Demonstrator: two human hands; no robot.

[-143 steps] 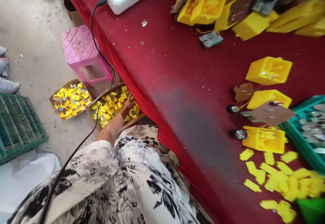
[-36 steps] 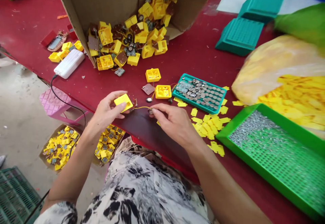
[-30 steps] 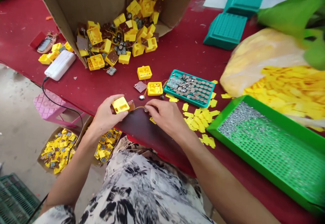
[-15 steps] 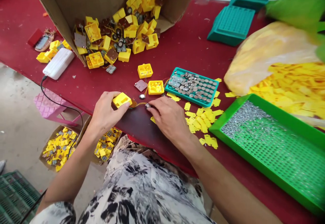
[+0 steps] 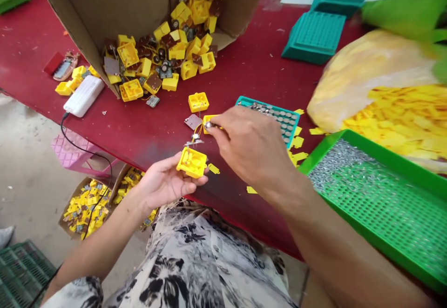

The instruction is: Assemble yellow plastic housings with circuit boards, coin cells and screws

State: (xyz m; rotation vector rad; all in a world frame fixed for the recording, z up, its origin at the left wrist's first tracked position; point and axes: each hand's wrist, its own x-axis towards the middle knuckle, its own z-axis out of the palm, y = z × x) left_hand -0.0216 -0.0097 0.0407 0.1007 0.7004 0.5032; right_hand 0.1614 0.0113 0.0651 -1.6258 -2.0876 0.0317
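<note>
Red cloth covers the table [image 5: 244,66], and a concrete floor [image 5: 28,177] shows beyond its edge. At the near edge, the left hand [image 5: 162,187] lies palm up, its grip loosely open and cradling a yellow plastic case [image 5: 191,162] with the hollow side upward. The right hand [image 5: 253,145] has its grip closed to a pinch, with the fingertips [image 5: 223,123] clamped on a small silver disc [image 5: 208,124] above a second yellow case [image 5: 205,127]. The work in hand appears to be handling the disc near these cases. Disc and held case stand apart, and the hollow faces up, so reaching it calls for no turning.

Farther up the table, a tipped cardboard box [image 5: 139,1] spills yellow cases and brown boards. A teal tray [image 5: 268,110] holds silver discs, and a green tray [image 5: 377,201] holds small metal bits. A pink stool [image 5: 71,150] stands on the floor below.
</note>
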